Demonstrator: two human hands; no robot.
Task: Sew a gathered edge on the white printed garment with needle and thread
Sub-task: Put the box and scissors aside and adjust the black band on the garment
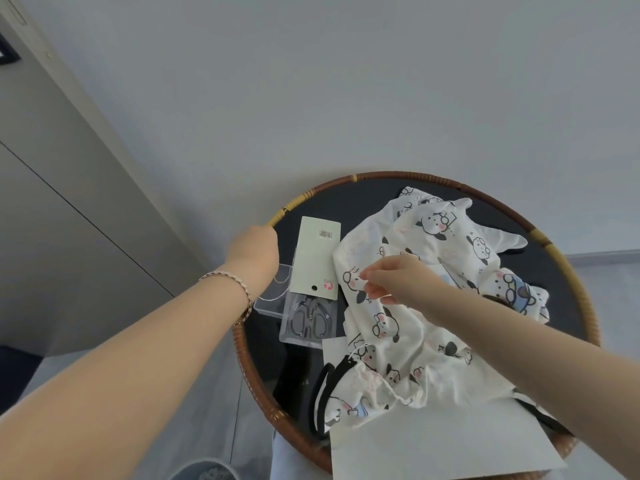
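The fingers of my left grip (254, 251) are hidden behind the back of the hand at ten o'clock on the rim of the table (408, 175), so I cannot tell whether they curl round it. My right grip (401, 280) has its fingertips (364, 274) pinched together over the garment (415, 341); what lies between them is too small to tell. The scissors (309, 318) blur inside their clear pack at eight o'clock. The paper sheet (443, 441) hides the rim at six o'clock. Both my forearms run off the frame's bottom corners.
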